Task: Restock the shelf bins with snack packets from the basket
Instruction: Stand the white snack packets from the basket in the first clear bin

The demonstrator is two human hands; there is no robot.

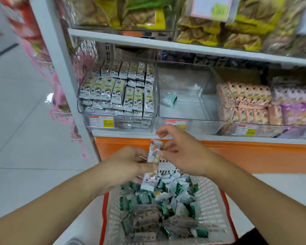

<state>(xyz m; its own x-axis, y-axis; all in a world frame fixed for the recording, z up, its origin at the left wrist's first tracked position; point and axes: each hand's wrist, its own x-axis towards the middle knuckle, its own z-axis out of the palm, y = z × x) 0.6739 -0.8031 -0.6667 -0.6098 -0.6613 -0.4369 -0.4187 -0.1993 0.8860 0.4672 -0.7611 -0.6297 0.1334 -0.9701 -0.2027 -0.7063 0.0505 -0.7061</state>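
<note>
Both hands over basket (214,206): left hand (125,165) grips packets (153,167), right hand (182,152) pinches top packet's edge. Middle bin (193,110) holds one packet (169,99).

Yellow price tag (108,123) on left bin (81,110) front reads "15.80"; other labels illegible.

White basket (213,197) with red rim holds green-and-white packets (166,200); orange shelf base (237,156); clear bin (193,103) at twelve o'clock.
</note>
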